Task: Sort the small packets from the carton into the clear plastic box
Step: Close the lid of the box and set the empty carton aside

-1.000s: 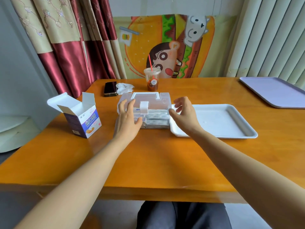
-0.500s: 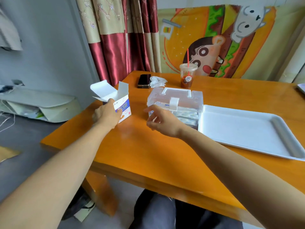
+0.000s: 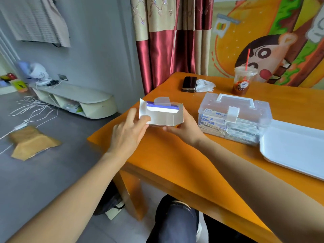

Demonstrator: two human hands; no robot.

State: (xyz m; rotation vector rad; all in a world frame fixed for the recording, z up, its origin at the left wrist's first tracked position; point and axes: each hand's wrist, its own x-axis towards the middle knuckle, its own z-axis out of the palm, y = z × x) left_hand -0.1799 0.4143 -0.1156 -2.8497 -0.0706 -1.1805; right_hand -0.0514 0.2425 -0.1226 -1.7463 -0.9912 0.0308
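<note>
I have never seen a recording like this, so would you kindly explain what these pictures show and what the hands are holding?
There is no machine here: a person wears a wide-angle camera on the head, looking down at bare hands. The left hand and the right hand both hold a small white-and-purple cardboard carton, flaps open, lifted off the orange wooden table. On the table stand a clear plastic box with small packets inside, a white plastic tray, a black phone and a lidded drink cup with a red straw.
</note>
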